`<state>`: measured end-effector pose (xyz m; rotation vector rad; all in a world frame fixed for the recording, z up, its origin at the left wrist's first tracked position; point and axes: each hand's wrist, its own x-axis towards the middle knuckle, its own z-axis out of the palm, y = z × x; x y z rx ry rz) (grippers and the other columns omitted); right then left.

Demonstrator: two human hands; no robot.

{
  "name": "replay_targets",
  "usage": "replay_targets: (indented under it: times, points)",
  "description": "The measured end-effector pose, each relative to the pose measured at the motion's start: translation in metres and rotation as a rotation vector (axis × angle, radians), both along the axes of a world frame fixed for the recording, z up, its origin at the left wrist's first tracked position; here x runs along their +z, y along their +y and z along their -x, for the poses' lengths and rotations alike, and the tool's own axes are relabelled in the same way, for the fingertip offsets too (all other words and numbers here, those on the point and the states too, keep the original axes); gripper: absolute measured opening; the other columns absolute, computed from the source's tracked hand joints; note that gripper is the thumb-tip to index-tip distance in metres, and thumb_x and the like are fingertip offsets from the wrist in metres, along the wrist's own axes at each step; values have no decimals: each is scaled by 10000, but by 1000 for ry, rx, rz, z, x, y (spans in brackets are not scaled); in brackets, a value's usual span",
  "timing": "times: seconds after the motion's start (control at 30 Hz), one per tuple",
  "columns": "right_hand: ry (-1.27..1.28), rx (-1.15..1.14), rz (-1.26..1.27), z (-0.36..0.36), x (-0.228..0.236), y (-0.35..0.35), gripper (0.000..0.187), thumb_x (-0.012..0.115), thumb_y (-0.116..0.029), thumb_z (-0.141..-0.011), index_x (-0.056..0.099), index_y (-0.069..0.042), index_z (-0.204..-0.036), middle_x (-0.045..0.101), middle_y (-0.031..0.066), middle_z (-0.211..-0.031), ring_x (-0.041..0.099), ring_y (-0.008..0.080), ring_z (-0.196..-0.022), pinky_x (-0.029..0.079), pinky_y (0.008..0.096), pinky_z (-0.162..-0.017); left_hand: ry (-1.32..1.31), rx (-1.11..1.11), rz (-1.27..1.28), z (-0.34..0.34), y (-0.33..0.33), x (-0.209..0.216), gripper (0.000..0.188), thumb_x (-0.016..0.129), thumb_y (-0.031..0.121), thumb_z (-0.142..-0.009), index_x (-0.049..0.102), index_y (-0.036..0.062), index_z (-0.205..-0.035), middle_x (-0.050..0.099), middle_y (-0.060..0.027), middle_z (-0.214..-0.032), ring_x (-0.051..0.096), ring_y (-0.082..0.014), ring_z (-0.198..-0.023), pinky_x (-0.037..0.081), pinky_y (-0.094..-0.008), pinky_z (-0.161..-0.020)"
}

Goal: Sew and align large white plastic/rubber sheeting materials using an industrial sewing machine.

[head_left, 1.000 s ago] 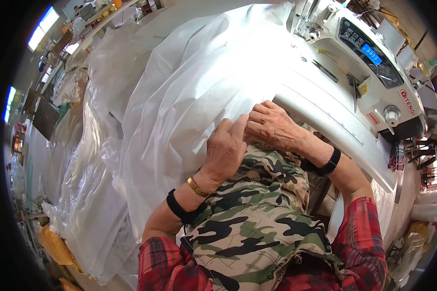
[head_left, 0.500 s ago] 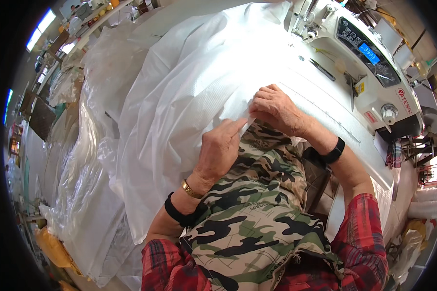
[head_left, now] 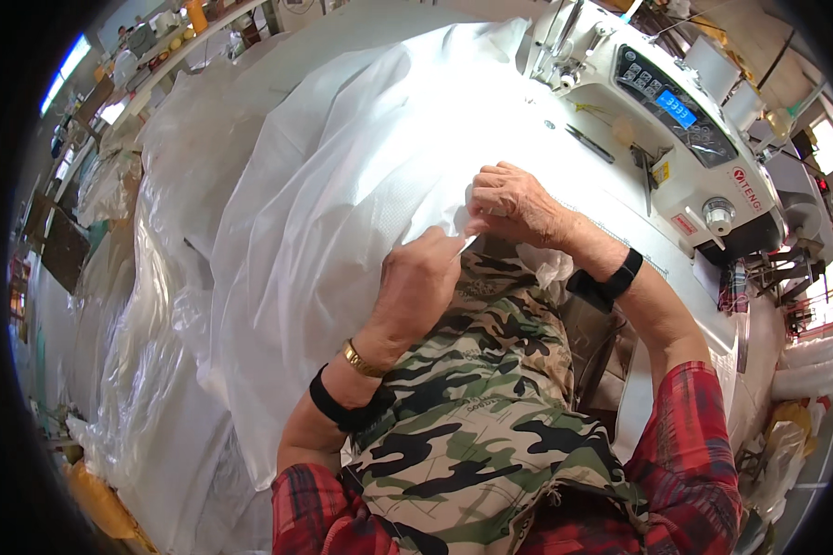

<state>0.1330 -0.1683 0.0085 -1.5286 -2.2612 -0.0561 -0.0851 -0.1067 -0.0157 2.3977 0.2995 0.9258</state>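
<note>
A wide sheet of thin white fabric spreads over the sewing table and hangs down in folds on the left. Its near edge is pinched by my left hand, fingers curled closed. Close beside it, my right hand also grips the edge, thumb and fingers pressed together. The two hands almost touch, just above the camouflage apron on my lap. To the right of the fabric stands a white sewing machine with a lit blue display; the fabric's far end lies near its needle area.
Dark tweezers lie on the white table by the machine. Clear plastic sheeting drapes down at the left. A shelf with assorted items stands at the far left. White rolls and a yellow bag are at the right.
The view has shifted slightly, so the machine appears farther left and lower. My left fingers have curled in from a more extended pose. Both hands stay at the fabric's edge.
</note>
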Motion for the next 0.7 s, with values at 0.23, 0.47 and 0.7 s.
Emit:
replay_targets:
  times: [0.23,0.47,0.7]
  points:
    - [16,-45,-37,-32,-1,16,365,733,-403,-768,533,-101,-715,540,38,-735,556,232,-752,448,338,-708,-34,-94,186,3,14,16,123,608,17,-832,649,-40,-933,562,-164,-715,551,-296,-606,414,-349,-566]
    - [-26,-117,-20,-70,-1,29,444,709,-522,-731,532,-116,-755,540,30,-737,559,230,-752,426,355,-796,94,-128,178,9,24,8,163,612,-2,-815,649,2,-973,576,-163,-784,587,-355,-693,453,-410,-595]
    - [-76,-248,-34,-101,-1,35,494,653,-574,-764,527,-118,-906,543,27,-837,548,234,-820,387,400,-894,132,-234,51,4,28,3,174,629,10,-795,640,20,-969,546,-143,-742,578,-347,-658,456,-411,-570]
